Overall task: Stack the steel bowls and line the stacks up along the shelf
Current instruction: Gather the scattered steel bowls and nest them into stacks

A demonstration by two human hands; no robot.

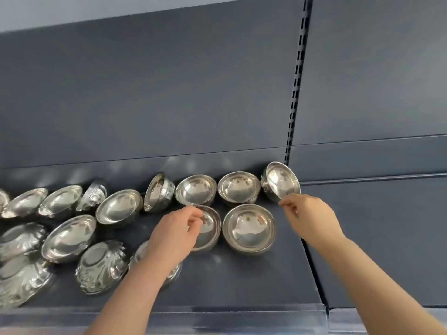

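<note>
Two bare forearms reach in from the lower edge, no sleeves, watch, rings or gloves visible; the left hand (180,228) and right hand (308,217) show short, unpainted nails and slender fingers

Shiny steel bowls (196,189) lie scattered on the dark shelf (242,281): several upright near the back wall, some tipped on their side, and one tilted bowl (280,181) at the right end.
</note>
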